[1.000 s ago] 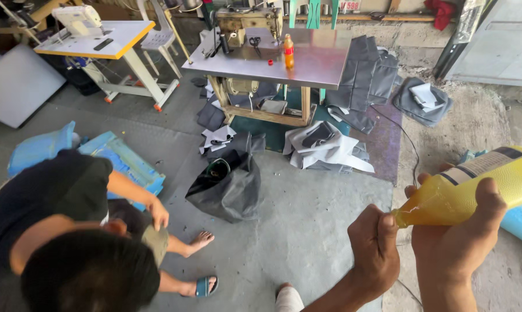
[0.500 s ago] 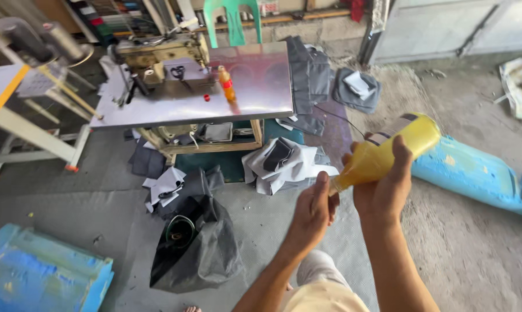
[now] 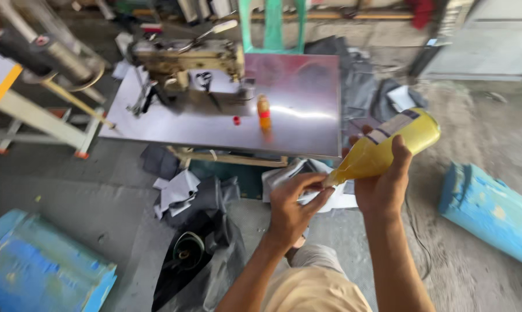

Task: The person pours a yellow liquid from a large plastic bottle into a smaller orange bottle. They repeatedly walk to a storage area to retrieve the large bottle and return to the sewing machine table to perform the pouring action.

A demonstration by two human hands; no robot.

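Currently left hand [image 3: 290, 211] pinches the narrow tip of the tilted yellow bottle [image 3: 385, 149], right hand [image 3: 382, 188] wrapped around its body, both held low in front of the metal sewing table [image 3: 307, 110].

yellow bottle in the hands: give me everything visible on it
The yellow bottle looks like translucent plastic filled with an opaque yellow liquid. It carries a pale label with a dark band near its base, and its neck tapers to a narrow tip. It is held in the air, tilted, base up to the right and tip down to the left. The right hand wraps its body from below, thumb over the top. The left hand pinches the tip with its fingers. Whether a cap is on cannot be told.
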